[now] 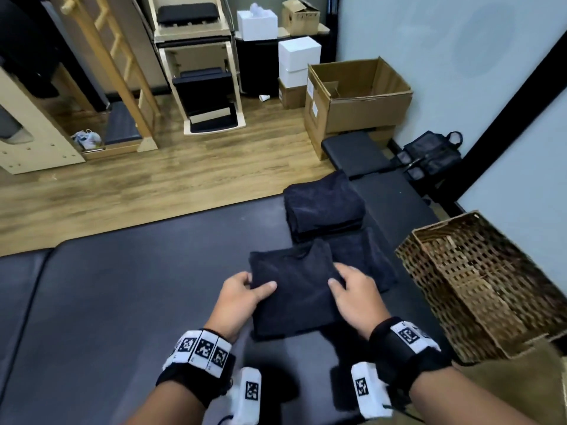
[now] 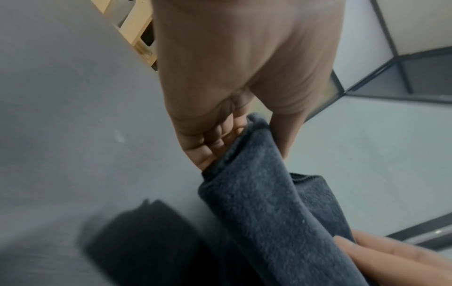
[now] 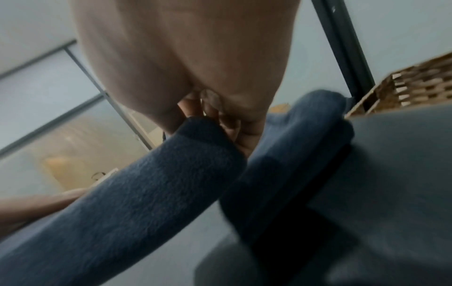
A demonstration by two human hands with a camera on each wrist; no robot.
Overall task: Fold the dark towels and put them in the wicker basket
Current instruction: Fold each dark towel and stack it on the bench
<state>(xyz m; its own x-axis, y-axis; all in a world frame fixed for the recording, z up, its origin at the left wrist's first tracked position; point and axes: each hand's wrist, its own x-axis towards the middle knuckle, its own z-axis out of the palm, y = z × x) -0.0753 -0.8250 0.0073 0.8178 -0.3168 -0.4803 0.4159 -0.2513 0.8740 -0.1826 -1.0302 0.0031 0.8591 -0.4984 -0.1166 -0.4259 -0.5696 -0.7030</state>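
Towel: a folded dark towel (image 1: 294, 289) sits low in the centre of the head view, lifted a little off the black padded table (image 1: 122, 302) between both hands.
Left hand: the left hand (image 1: 241, 297) grips the towel's left edge, thumb on top and fingers curled beneath; the left wrist view shows those fingers (image 2: 215, 143) tucked under the rolled edge of the towel (image 2: 264, 203).
Right hand: the right hand (image 1: 352, 294) clasps the right edge with its thumb on top; in the right wrist view its fingers (image 3: 232, 125) curl against the towel (image 3: 137, 193) from below.
Second towel: another folded towel (image 1: 365, 256) lies flat on the table, just right of the held one and partly hidden by it.
Stack: a stack (image 1: 325, 207) of folded dark towels lies further up the frame, touching the second towel's far edge.
Basket: the wicker basket (image 1: 478, 286) stands at the right of the head view, near the towels; no towel shows in the part of its inside that is visible.
Surroundings: a wooden floor (image 1: 153, 179) fills the upper left, and an open cardboard box (image 1: 356, 99) stands at upper right.
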